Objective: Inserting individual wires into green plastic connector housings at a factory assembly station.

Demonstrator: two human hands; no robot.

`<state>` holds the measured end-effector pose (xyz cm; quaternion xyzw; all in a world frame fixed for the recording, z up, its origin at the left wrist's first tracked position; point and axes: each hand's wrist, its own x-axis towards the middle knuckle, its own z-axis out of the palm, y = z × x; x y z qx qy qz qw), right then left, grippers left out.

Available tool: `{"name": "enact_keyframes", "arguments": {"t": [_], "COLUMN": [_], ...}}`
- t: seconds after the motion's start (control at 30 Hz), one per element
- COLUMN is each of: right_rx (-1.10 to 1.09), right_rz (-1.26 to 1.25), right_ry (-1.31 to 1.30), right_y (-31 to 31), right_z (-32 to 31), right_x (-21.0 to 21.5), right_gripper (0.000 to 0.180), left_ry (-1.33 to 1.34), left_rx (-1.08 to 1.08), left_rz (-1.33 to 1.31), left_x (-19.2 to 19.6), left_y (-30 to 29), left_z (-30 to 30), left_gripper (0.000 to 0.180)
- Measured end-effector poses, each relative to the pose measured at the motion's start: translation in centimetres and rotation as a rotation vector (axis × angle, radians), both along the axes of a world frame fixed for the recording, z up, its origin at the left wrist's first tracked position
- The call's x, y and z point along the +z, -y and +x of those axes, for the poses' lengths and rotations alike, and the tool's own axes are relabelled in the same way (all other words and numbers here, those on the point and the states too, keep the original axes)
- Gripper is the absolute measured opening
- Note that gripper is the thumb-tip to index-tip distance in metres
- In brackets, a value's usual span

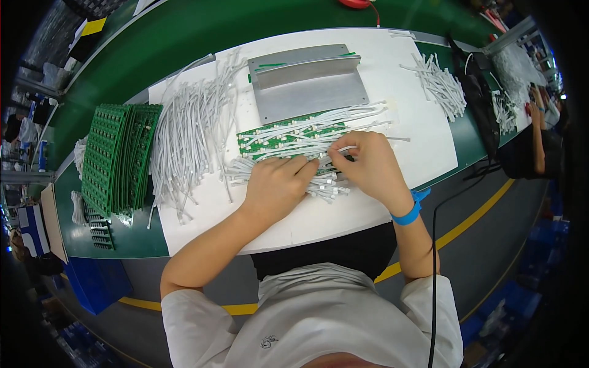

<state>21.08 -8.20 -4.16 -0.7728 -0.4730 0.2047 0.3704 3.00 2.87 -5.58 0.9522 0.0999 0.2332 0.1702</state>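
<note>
Rested left fingers [307,170] curled on bunched white cables [330,189]; held right fingers [342,142] nearly pinched, with either grasp too hidden to tell. Had the green board [249,146] just beyond both on the desk [138,244], running lengthwise left to right, seemingly nearer the right.

Green workbench [138,238]: stretched left to right.
White sheet [423,147]: lay mid-bench.
Metal plate [313,97]: rested toward the sheet's far edge.
Circuit board [250,146]: lay beside the plate, under cables [362,113].
Cable bunch [325,187]: lay nearer than the board.
Large cable heap [187,135]: sprawled at left.
Small cable pile [442,89]: rested near the right edge.
Board stack [106,159]: stood left, on bare green.
</note>
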Motion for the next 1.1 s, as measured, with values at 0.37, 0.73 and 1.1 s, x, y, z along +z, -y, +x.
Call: {"name": "enact_keyframes", "arguments": {"t": [0.37,0.73,1.1], "right_rx": [0.001,0.019,-0.031], "right_rz": [0.097,-0.061,-0.189], "right_ry": [-0.103,0.009,0.013], "right_y": [0.3,-0.2,-0.8], "right_z": [-0.4,-0.9,-1.2], "right_x": [-0.8,1.3,1.4], "right_gripper": [0.011,0.008,0.008], "left_ry": [-0.006,-0.02,-0.015], "left_rx": [-0.023,-0.033,-0.067], "left_rz": [0.024,0.018,0.008], "left_x": [-0.4,0.1,-0.4], "left_y": [-0.2,-0.2,-0.5], "left_z": [0.1,0.2,0.4], "left_gripper": [0.05,0.042,0.038]}}
